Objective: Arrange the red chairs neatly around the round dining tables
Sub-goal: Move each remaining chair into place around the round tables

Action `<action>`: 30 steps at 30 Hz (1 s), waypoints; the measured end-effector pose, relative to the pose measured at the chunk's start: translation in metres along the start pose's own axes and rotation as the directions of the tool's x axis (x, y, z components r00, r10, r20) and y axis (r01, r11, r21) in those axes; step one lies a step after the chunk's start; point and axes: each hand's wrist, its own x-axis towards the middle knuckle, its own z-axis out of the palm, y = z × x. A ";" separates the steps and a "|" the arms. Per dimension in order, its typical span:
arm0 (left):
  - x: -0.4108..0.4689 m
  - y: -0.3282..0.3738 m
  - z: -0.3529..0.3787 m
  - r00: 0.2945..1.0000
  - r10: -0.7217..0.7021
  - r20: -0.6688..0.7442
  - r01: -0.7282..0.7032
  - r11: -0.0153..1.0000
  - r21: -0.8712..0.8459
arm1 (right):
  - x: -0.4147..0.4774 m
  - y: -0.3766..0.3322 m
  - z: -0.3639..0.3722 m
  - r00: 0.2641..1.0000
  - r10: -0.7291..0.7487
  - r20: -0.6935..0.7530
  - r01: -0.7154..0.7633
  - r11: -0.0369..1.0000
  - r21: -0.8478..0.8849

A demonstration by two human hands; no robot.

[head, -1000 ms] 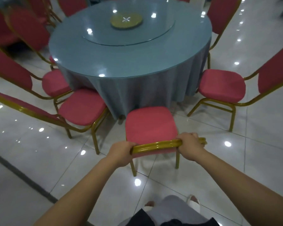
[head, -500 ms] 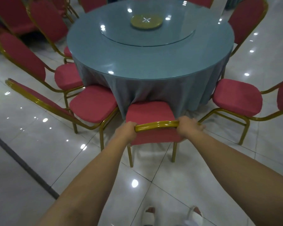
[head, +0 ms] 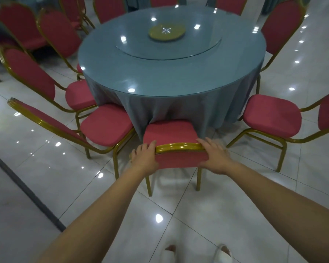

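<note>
We hold the red chair (head: 169, 132) at lower centre of the frame by its backrest. The left hand (head: 143, 158) grips the left corner of the gold top rail (head: 179, 147), fingers curled over it. The right hand (head: 215, 158) grips the right corner, fingers draped over the rail and thumb pressed on the padded back. We judge that a grip at both corners holds the chair square to the round table (head: 169, 73), so that a push goes straight in.

The front of the seat sits under the hang of the blue tablecloth (head: 175, 111), which touches it. The neighbouring chair at lower left (head: 106, 124) stands just beside it. The chair at right (head: 272, 114) stands well apart and turned at an angle. We judge this chair almost placed; the wider gap at right likely needs correcting next.
</note>
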 end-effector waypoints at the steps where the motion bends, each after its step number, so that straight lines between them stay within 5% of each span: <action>1: -0.009 0.012 0.004 0.998 0.030 -0.049 -0.030 0.999 -0.015 | -0.015 0.018 0.001 0.999 -0.019 -0.034 0.019 1.000 0.009; 5: -0.039 0.081 0.021 0.969 0.176 -0.175 -0.180 0.984 -0.005 | -0.081 0.103 0.003 0.997 0.012 -0.076 -0.009 0.999 0.032; 10: -0.053 0.208 0.057 0.918 0.392 -0.057 -0.396 0.915 -0.077 | -0.143 0.210 -0.026 0.984 0.120 -0.128 -0.103 0.986 0.135; 21: -0.022 0.414 0.154 0.786 0.533 0.313 -0.516 0.845 -0.142 | -0.206 0.382 -0.102 0.890 0.341 -0.304 -0.221 0.904 0.367; 30: 0.105 0.590 0.166 0.730 0.617 0.293 -0.581 0.787 -0.208 | -0.150 0.519 -0.200 0.807 0.470 -0.359 -0.304 0.850 0.429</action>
